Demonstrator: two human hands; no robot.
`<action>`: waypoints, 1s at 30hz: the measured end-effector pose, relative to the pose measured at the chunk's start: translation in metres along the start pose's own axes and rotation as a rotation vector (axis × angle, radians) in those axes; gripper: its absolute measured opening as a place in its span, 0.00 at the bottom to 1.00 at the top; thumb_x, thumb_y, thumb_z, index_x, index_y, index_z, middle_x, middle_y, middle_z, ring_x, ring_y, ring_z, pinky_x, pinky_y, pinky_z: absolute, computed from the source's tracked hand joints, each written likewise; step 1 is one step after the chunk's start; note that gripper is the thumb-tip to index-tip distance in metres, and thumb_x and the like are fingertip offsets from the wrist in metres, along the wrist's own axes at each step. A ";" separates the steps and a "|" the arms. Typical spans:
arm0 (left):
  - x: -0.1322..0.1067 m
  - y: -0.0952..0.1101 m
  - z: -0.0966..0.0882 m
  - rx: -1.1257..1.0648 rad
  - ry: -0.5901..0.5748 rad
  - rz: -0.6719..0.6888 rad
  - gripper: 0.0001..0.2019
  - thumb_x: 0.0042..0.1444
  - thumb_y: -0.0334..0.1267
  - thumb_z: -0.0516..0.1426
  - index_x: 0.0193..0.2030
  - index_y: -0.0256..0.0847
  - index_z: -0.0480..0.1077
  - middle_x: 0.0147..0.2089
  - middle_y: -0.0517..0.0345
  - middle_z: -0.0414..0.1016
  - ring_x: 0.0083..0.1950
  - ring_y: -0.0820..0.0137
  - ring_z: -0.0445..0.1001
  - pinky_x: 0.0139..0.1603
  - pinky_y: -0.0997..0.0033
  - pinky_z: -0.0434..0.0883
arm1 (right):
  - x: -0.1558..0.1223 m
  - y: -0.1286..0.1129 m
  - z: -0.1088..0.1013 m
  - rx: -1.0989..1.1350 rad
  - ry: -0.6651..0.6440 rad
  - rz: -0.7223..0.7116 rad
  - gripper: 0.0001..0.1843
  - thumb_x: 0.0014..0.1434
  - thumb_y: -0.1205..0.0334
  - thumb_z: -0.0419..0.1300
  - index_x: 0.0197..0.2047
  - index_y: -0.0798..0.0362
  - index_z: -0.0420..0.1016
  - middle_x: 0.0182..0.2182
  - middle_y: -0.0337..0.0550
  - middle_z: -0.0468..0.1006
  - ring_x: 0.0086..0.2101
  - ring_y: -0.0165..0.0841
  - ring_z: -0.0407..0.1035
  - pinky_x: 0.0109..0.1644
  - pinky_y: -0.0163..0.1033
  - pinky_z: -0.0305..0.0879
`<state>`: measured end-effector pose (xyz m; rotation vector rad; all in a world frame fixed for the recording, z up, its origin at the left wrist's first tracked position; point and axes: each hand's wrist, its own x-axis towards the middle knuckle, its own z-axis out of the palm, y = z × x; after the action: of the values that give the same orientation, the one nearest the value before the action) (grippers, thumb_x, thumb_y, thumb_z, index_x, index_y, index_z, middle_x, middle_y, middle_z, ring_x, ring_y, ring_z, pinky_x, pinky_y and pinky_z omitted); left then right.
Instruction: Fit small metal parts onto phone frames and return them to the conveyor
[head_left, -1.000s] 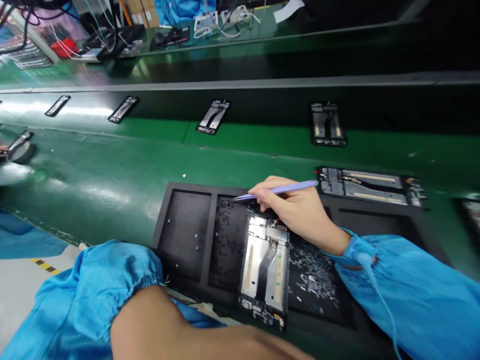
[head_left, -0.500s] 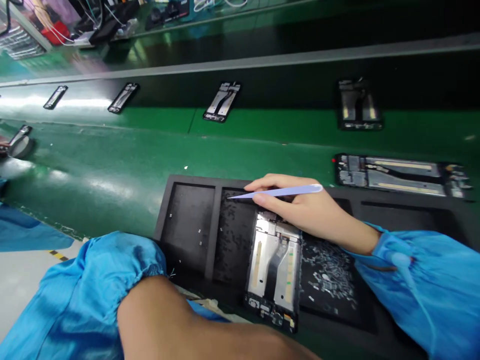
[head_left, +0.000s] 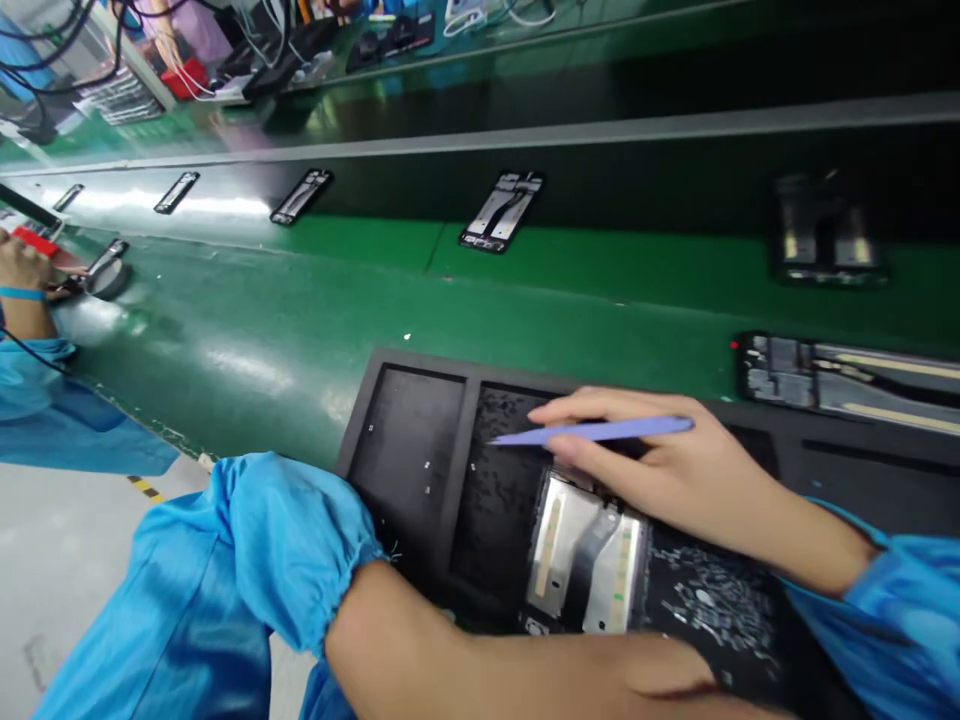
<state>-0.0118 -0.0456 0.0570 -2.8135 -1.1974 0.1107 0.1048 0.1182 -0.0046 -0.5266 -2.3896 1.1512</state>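
Lilac tweezers (head_left: 592,432) are pinched in my right hand (head_left: 645,450), their tip pointing left over a black tray compartment dotted with small dark bits. Below that hand, an opened phone body (head_left: 592,555) with silver plates and a dark flex cable lies over the black tray (head_left: 459,470). My left hand (head_left: 637,675) crosses the phone's lower end from the left. Its fingers run out at the bottom edge, so their grip is hidden. Right of the phone, many tiny metal parts (head_left: 720,605) are scattered in another compartment.
Another opened phone (head_left: 862,380) lies behind the tray at right. More phone bodies stand in a row along the green line, one being this phone (head_left: 502,212). At far left is a co-worker's hand (head_left: 26,275) near a round grey object (head_left: 107,278).
The view has shifted left, so the tray and phones sit further right. My left hand now covers the phone's lower end. The tweezers stay in my right hand, over the same compartment.
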 end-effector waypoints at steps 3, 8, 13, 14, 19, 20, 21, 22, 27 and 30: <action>0.002 0.019 0.026 0.036 0.165 -0.058 0.23 0.70 0.42 0.44 0.69 0.49 0.64 0.66 0.57 0.70 0.65 0.56 0.70 0.65 0.56 0.69 | -0.004 -0.002 0.003 -0.020 -0.027 -0.101 0.05 0.65 0.62 0.60 0.41 0.48 0.79 0.34 0.39 0.83 0.33 0.33 0.77 0.39 0.37 0.73; 0.002 0.025 0.055 0.107 0.279 -0.186 0.20 0.69 0.38 0.50 0.63 0.38 0.70 0.60 0.43 0.76 0.57 0.51 0.78 0.57 0.49 0.73 | -0.005 0.003 0.005 0.020 -0.100 -0.184 0.06 0.65 0.67 0.59 0.42 0.49 0.76 0.36 0.40 0.80 0.34 0.31 0.76 0.37 0.36 0.71; -0.001 0.020 0.054 0.136 0.300 -0.147 0.19 0.69 0.37 0.51 0.62 0.39 0.72 0.58 0.44 0.77 0.55 0.52 0.79 0.56 0.51 0.75 | -0.006 0.006 0.004 0.036 -0.125 -0.193 0.09 0.65 0.71 0.59 0.46 0.49 0.75 0.37 0.42 0.79 0.38 0.33 0.75 0.40 0.38 0.72; 0.000 0.020 0.055 0.141 0.306 -0.145 0.18 0.70 0.38 0.50 0.62 0.39 0.72 0.58 0.44 0.77 0.55 0.52 0.79 0.55 0.51 0.75 | -0.007 0.006 0.004 0.043 -0.123 -0.186 0.10 0.65 0.71 0.59 0.47 0.48 0.75 0.37 0.42 0.79 0.38 0.33 0.75 0.39 0.38 0.72; 0.002 0.026 0.064 0.174 0.343 -0.163 0.18 0.70 0.39 0.51 0.62 0.41 0.72 0.58 0.46 0.77 0.54 0.54 0.79 0.56 0.52 0.75 | -0.008 0.007 0.005 0.063 -0.149 -0.183 0.10 0.65 0.70 0.58 0.47 0.48 0.74 0.37 0.42 0.78 0.37 0.33 0.73 0.39 0.38 0.71; 0.003 0.027 0.066 0.178 0.345 -0.169 0.18 0.70 0.40 0.52 0.62 0.42 0.72 0.57 0.47 0.77 0.54 0.54 0.80 0.56 0.52 0.75 | -0.008 0.007 0.005 0.055 -0.150 -0.188 0.10 0.65 0.70 0.59 0.48 0.49 0.74 0.38 0.42 0.79 0.38 0.33 0.73 0.40 0.38 0.71; 0.003 0.028 0.067 0.180 0.342 -0.175 0.18 0.70 0.40 0.52 0.62 0.42 0.72 0.58 0.47 0.77 0.53 0.55 0.80 0.56 0.52 0.76 | -0.008 0.007 0.005 0.047 -0.151 -0.193 0.10 0.65 0.70 0.59 0.49 0.49 0.74 0.39 0.43 0.79 0.39 0.34 0.73 0.40 0.39 0.71; 0.004 0.029 0.068 0.178 0.342 -0.181 0.18 0.70 0.40 0.52 0.62 0.42 0.72 0.58 0.47 0.77 0.54 0.54 0.79 0.56 0.52 0.76 | -0.008 0.007 0.005 0.041 -0.151 -0.196 0.11 0.65 0.69 0.60 0.49 0.49 0.74 0.39 0.43 0.79 0.39 0.34 0.74 0.40 0.39 0.72; 0.006 0.030 0.069 0.165 0.398 -0.219 0.16 0.69 0.40 0.54 0.59 0.41 0.75 0.56 0.46 0.78 0.54 0.52 0.79 0.56 0.48 0.75 | -0.006 0.006 0.003 0.033 -0.166 -0.184 0.11 0.64 0.69 0.60 0.49 0.48 0.75 0.38 0.43 0.80 0.38 0.36 0.76 0.41 0.41 0.73; 0.005 0.028 0.070 0.171 0.428 -0.225 0.16 0.68 0.40 0.55 0.58 0.42 0.76 0.55 0.47 0.79 0.54 0.51 0.79 0.55 0.49 0.75 | -0.006 0.007 0.004 0.034 -0.180 -0.173 0.13 0.64 0.70 0.60 0.49 0.47 0.76 0.38 0.43 0.81 0.38 0.37 0.76 0.41 0.42 0.74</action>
<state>0.0046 -0.0578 -0.0160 -2.3693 -1.3068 -0.3652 0.1086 0.1163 -0.0135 -0.2069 -2.5038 1.2031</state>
